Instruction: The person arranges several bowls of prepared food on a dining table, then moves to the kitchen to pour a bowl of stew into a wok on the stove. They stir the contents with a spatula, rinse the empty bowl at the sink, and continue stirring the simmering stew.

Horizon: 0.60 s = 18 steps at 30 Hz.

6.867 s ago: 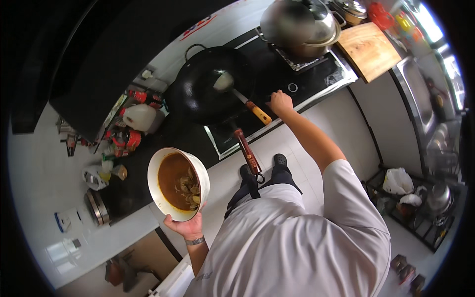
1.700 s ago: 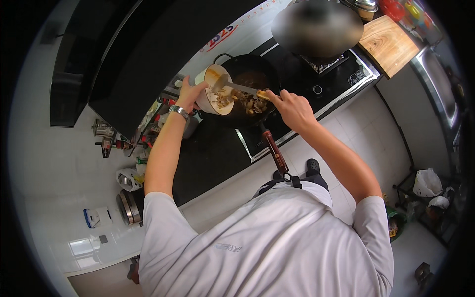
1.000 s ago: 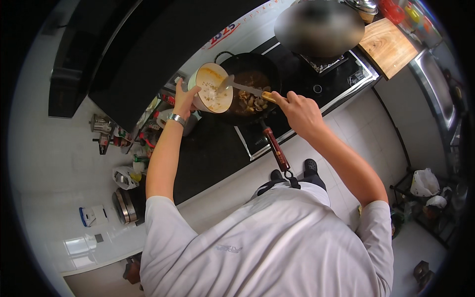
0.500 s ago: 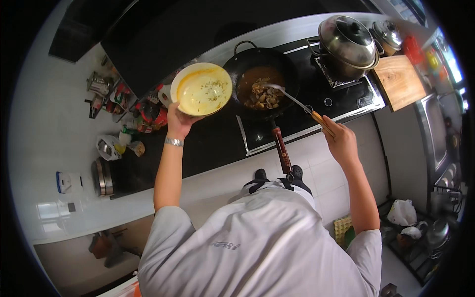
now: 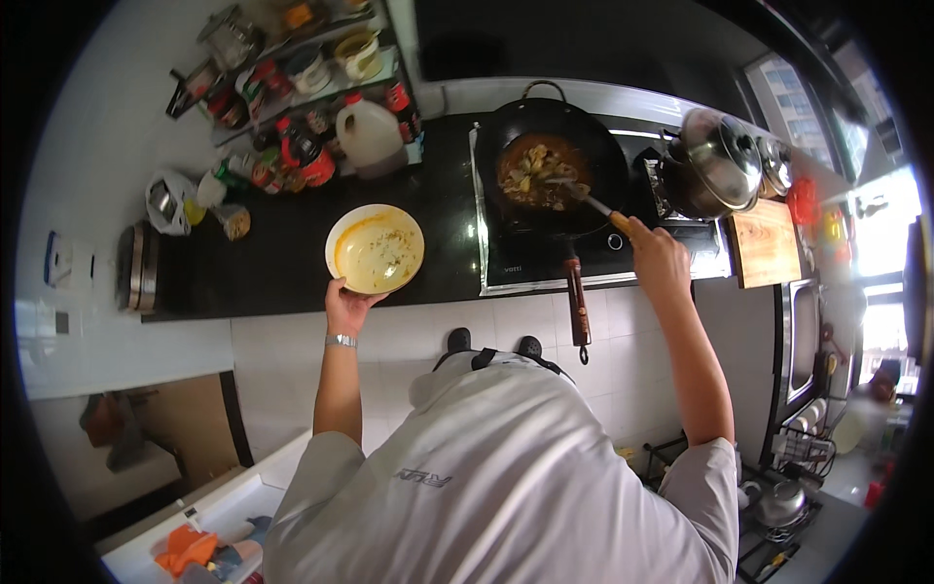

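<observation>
My left hand (image 5: 352, 307) grips the rim of a white bowl (image 5: 362, 255) over the counter's front edge. Orange sauce streaks and small bits cling to the bowl's tilted inside. My right hand (image 5: 664, 261) is closed round the wooden handle of a metal cooking spatula (image 5: 601, 208). The spatula's head dips into the brown, saucy food (image 5: 530, 173), so its exact shape is partly hidden. That food lies in the bottom of a black wok (image 5: 608, 161) on the stove. The wok's red-brown handle (image 5: 577, 297) points toward me, with neither hand on it.
Right of the wok stands a lidded steel pot (image 5: 715, 170), beside a wooden cutting board (image 5: 765, 243). At the left back are a large plastic jug (image 5: 370, 136), several bottles and a shelf (image 5: 321, 92) of jars. A black counter (image 5: 263, 268) runs along the front.
My left hand has drawn the bowl away from the wok, down and left over the counter. The spatula has shifted toward the right side of the food. The whole view has turned.
</observation>
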Available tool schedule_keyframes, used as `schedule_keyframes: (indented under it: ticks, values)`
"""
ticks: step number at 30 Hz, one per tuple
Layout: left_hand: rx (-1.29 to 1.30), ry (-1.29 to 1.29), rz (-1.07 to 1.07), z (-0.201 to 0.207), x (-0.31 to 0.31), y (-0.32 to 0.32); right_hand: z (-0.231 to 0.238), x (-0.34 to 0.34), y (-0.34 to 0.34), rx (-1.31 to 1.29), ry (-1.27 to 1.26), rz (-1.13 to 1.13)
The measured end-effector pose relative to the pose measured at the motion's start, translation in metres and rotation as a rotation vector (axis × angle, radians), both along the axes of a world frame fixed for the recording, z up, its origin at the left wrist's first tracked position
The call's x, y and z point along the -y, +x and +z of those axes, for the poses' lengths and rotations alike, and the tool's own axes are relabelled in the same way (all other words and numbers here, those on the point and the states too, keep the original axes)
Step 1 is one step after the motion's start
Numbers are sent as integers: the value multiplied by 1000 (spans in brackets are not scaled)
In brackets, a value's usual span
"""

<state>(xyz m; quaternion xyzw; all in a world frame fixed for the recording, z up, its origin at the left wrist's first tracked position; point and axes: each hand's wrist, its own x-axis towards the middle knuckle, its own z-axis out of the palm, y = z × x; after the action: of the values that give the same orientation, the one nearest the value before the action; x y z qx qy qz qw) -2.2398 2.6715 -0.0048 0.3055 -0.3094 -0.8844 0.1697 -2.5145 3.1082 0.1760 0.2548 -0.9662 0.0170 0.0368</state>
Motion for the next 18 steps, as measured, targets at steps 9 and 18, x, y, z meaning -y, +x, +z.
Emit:
schedule_keyframes:
  ticks: [9,18]
  values:
    - [24,154,142,-47,29,14,-21,28,-14,-68,-108,-82]
    - [-15,199,141,-71,53,6,-38,45,27,11,50,-134]
